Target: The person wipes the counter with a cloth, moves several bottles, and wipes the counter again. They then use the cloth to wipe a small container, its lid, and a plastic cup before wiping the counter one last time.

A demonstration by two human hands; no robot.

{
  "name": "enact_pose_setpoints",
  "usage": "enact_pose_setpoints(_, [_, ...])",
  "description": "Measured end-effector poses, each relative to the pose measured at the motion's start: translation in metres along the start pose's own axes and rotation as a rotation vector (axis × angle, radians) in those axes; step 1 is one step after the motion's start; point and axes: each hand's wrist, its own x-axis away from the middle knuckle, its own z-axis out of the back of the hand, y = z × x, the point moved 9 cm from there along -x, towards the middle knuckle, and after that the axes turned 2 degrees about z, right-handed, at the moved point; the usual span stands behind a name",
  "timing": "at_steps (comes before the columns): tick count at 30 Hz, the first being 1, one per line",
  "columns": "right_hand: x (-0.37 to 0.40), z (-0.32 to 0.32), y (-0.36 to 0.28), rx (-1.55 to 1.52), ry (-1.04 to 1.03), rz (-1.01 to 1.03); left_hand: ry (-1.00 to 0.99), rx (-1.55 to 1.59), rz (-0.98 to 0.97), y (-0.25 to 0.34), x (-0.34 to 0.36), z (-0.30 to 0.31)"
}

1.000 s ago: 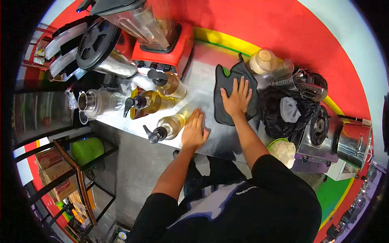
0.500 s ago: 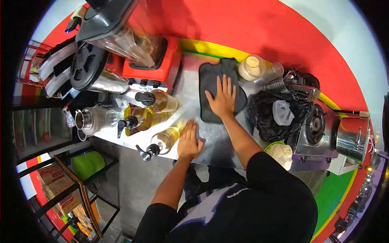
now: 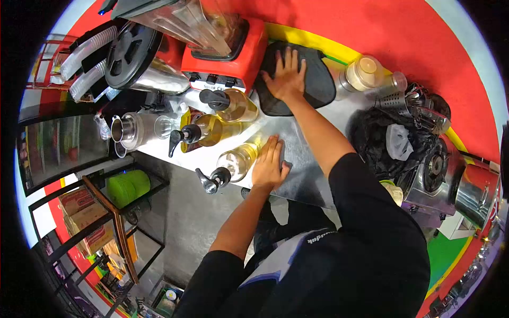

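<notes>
dark cloth [image 3: 318,79] is lying at twelve o'clock on the steel desk [image 3: 307,180], near the wall [image 3: 339,24]. my right grip [image 3: 288,82] is spreading wide on top of it, palm down and fingers fanned, a little to nine o'clock of its middle, and is pinching none of the fabric. my left grip [image 3: 269,167] is resting palm down on bare steel toward six o'clock from the cloth, fingers nearly together, thumb out, holding nothing.

a red blender [image 3: 222,66] is standing at nine o'clock from the cloth, so close that i cannot be telling whether they are touching. if i am pressing too hard that way, the near edge could be bunching against the base. too much push toward twelve could be crumpling the far edge at the wall. a wide swing to three o'clock could be knocking the pale container [image 3: 366,73]. just beside my left grip, at nine o'clock, a pump bottle [image 3: 237,161] is standing near the front edge; a careless nudge could be tipping it floorward.
</notes>
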Motion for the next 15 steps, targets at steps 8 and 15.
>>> enact_pose_setpoints(8, [0.085, 0.018, -0.005, -0.187, -0.023, 0.252, 0.031, -0.009, -0.052, -0.001, 0.002, -0.004])
enact_pose_setpoints(15, [0.224, 0.056, 0.066, -0.184, -0.009, -0.008, 0.062, -0.063, -0.079, 0.002, 0.003, -0.003])
